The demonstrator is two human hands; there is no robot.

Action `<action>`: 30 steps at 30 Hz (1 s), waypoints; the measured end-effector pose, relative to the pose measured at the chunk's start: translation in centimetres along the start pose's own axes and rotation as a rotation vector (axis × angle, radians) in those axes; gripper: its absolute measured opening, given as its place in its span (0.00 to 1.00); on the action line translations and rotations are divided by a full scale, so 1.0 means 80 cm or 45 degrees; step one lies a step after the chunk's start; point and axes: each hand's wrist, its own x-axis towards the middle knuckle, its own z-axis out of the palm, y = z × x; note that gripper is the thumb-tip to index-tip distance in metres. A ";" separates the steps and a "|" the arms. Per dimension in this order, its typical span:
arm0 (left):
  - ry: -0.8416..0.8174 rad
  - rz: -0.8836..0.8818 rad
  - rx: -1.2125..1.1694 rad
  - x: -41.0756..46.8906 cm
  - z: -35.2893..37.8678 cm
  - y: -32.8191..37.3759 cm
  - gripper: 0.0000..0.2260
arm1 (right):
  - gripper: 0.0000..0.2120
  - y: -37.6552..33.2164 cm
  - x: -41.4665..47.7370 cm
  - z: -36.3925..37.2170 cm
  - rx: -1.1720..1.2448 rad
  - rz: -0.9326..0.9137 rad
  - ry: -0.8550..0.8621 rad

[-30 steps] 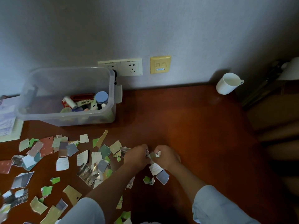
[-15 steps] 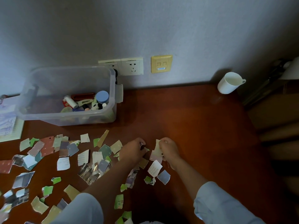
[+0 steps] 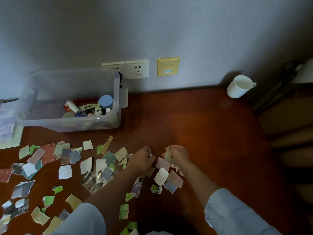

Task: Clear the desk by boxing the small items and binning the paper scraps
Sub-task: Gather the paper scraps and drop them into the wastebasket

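Scrap (image 3: 168, 156) upright in right hand (image 3: 178, 156), long axis vertical.

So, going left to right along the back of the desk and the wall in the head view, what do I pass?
Stack of papers → clear box → white socket → yellow wall plate → white mug.

Paper scraps (image 3: 86, 165) strewn loose; small items (image 3: 106, 101) inside clear box (image 3: 67, 123).
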 end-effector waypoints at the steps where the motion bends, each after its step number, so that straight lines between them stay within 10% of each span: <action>1: -0.016 -0.035 -0.176 -0.001 0.002 0.001 0.04 | 0.12 0.000 0.000 -0.001 -0.017 0.010 0.022; 7: -0.119 -0.291 -0.779 -0.006 0.006 0.015 0.08 | 0.06 0.006 -0.002 -0.008 -0.091 -0.013 0.068; 30: -0.124 -0.340 -1.030 -0.051 0.028 0.022 0.11 | 0.06 0.050 -0.036 -0.040 0.335 0.159 -0.107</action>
